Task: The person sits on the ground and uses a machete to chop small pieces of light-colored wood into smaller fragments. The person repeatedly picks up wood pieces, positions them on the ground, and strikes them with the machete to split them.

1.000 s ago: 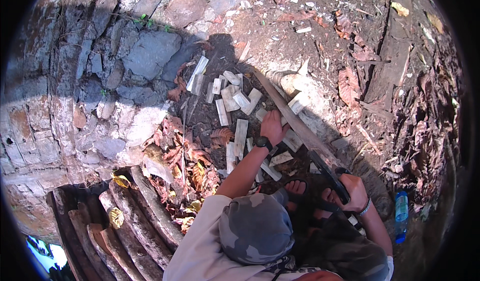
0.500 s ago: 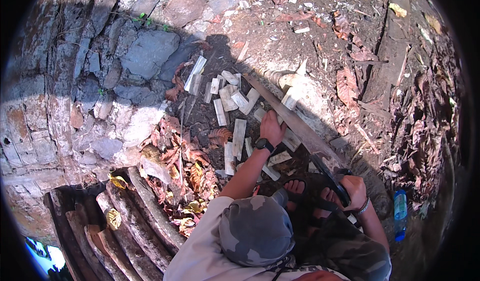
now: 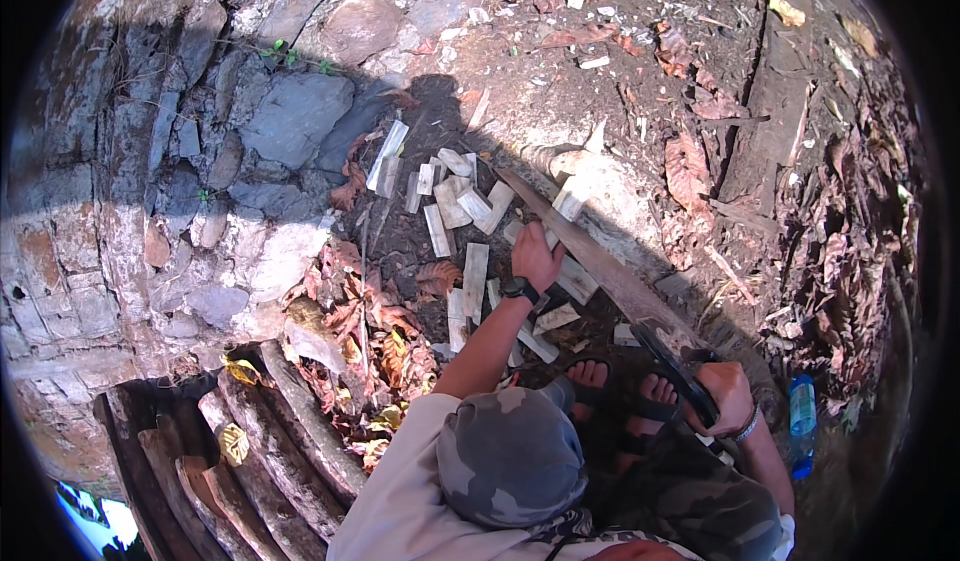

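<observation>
Saw (image 3: 605, 264) in your wrapped right grip (image 3: 728, 393), your left grip (image 3: 537, 258) curls at a wood piece (image 3: 512, 231), hold unclear, over part-shaded dirt (image 3: 640, 71) between stonework (image 3: 295, 116) and dry leaves (image 3: 860, 211).

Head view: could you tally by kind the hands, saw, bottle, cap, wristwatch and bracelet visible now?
Hands: 2 (left hand, right hand)
Saw: 1
Bottle: 1
Cap: 1
Wristwatch: 1
Bracelet: 1
Total: 7
</observation>
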`<state>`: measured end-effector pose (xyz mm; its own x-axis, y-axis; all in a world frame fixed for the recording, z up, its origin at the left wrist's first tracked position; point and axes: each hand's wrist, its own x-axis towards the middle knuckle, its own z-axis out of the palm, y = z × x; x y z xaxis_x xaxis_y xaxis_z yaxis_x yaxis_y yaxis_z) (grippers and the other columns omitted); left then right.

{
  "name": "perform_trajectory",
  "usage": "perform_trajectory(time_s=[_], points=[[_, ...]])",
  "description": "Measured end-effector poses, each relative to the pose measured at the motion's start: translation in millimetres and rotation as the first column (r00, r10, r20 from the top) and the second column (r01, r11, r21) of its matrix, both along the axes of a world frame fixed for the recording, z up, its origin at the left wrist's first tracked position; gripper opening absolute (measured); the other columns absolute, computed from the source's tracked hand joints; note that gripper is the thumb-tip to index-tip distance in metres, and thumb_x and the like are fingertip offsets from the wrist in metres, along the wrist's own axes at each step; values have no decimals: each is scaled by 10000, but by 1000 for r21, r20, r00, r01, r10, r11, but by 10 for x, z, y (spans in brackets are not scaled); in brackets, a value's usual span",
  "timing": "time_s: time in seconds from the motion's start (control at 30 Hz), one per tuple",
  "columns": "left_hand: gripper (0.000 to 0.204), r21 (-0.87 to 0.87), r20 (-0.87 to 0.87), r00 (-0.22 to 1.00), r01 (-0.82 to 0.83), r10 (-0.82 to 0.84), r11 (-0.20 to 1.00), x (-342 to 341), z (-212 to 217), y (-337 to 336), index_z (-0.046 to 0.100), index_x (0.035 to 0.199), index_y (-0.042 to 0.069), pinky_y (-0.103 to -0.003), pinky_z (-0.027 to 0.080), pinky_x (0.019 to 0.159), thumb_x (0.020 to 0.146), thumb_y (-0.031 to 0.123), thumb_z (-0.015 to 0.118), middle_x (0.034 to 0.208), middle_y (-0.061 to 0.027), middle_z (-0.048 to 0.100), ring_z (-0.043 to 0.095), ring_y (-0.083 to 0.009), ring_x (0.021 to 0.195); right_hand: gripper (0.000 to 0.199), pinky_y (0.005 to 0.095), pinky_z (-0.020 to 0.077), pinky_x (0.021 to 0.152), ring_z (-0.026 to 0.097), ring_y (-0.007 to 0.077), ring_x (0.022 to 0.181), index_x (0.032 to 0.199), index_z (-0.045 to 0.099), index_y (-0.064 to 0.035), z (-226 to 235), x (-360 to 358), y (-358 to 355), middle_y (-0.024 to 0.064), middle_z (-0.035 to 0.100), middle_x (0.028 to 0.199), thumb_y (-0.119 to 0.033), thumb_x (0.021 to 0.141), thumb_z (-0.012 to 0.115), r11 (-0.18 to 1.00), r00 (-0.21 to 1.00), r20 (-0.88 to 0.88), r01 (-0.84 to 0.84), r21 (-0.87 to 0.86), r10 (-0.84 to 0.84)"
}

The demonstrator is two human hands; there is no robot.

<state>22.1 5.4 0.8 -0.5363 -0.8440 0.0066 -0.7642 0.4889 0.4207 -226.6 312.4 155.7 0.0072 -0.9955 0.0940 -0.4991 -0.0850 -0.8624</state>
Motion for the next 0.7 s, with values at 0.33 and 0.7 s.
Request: perform_trajectory(time_s=[0.33,0.7], points=[[454,-52,21,998,61,-60,997,46,-74,-34,479,1046,-24,-507,477,813,770,185,771,961,-234,576,569,-436,947,195,429,471,494,574,327,521,693,553,-79,-187,251,-557,103,524,585,-171,644,718,1000,1000,-1,19,-14,-19],[442,-1,14,1000,-7,7,1000,-10,47,27,466,1037,-17,-516,479,822,795,209,758,967,-243,586,574,-449,960,235,429,461,490,559,332,509,673,512,-70,-92,-28,327,102,514,582,-169,604,713,998,999,-34,-18,53,20]])
